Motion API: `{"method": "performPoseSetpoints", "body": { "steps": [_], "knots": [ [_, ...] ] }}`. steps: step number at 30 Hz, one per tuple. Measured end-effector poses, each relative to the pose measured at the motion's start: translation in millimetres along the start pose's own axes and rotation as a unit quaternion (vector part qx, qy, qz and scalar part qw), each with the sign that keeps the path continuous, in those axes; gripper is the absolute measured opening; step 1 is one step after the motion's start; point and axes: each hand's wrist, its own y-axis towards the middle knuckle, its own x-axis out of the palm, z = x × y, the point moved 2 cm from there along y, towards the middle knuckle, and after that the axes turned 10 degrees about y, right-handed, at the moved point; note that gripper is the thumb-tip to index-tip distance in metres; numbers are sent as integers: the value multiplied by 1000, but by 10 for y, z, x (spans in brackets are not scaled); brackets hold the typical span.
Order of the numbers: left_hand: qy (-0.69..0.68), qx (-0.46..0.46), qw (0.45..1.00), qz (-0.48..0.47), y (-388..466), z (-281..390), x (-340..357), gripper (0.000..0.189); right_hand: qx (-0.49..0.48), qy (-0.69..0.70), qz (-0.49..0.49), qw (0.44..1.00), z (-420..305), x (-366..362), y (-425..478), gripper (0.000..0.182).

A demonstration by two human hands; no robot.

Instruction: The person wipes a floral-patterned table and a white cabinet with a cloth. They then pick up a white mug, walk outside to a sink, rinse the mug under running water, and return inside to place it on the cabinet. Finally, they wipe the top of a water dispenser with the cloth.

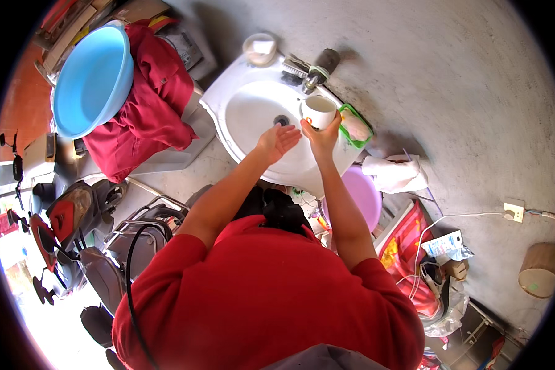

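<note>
In my right hand (323, 136) is a white ceramic mug (319, 111), its rim facing up and an orange mark on its side. The mug is over the right part of a white washbasin (243, 115), just below the metal tap (311, 83). My left hand (280, 142) is over the bowl near the dark drain (281, 120), palm up, fingers extended and holding nothing. The mug's handle points left, towards the bowl. Whether the mug contains anything cannot be made out.
On the basin's rim are a scrubbing brush (295, 69), a round dish (260, 48) and a green soap tray (355, 126). A blue plastic basin (94, 83) rests by dark red cloth (152, 101) at left. Below right stands a purple basin (358, 194); motor scooters (74, 217) are parked at left.
</note>
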Motion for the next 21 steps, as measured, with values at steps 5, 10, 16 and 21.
{"method": "performPoseSetpoints", "body": {
  "steps": [5, 10, 16, 21],
  "knots": [
    [-73, 10, 997, 37, 475, 18, -288, 43, -134, -261, -140, 946, -154, -102, -85, 80],
    [8, 12, 1000, -8, 903, -158, -439, 23, -243, -391, -319, 829, -333, 94, -100, 67],
    [180, -27, 983, 36, 758, -48, -344, 20, -212, -513, -328, 765, -335, 200, 10, 61],
    [269, -117, 955, -37, 583, 30, -64, 41, 246, -132, -296, 913, 309, -298, 373, 58]
  ]
}}
